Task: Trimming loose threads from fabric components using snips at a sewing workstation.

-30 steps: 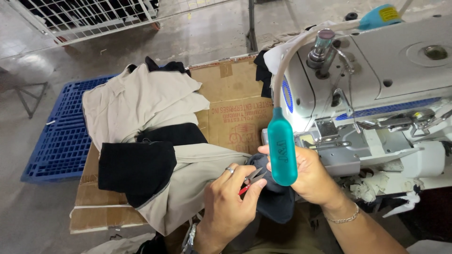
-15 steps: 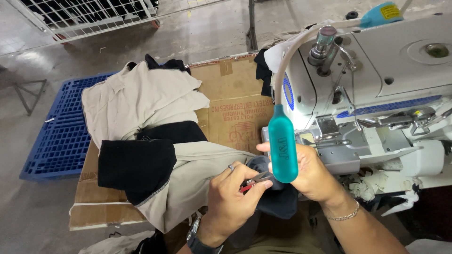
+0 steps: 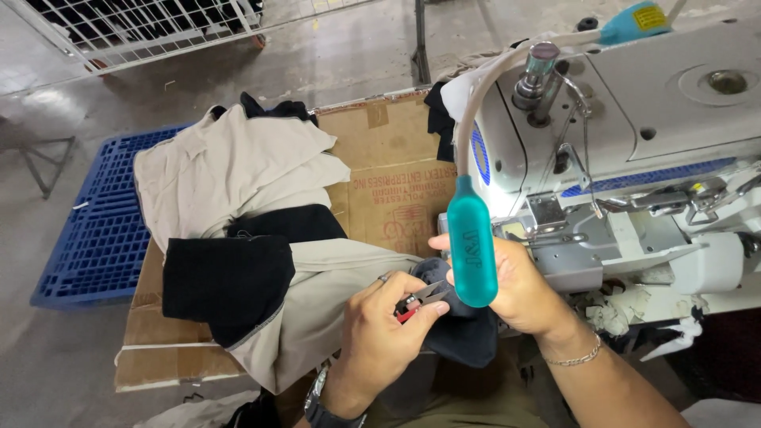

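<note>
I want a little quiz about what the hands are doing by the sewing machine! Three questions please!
1. True or false: the left hand holds small thread snips.
2. What does the right hand hold? A) a dark piece of cloth B) a hammer C) a cup
3. Fill in: the teal lamp hangs on a bendy white neck from the white ______ machine.

Key: 1 true; 2 A; 3 sewing. The snips have a red handle and their tips point at the dark cloth. Beige and black garments lie stacked on a cardboard box to the left.
</note>
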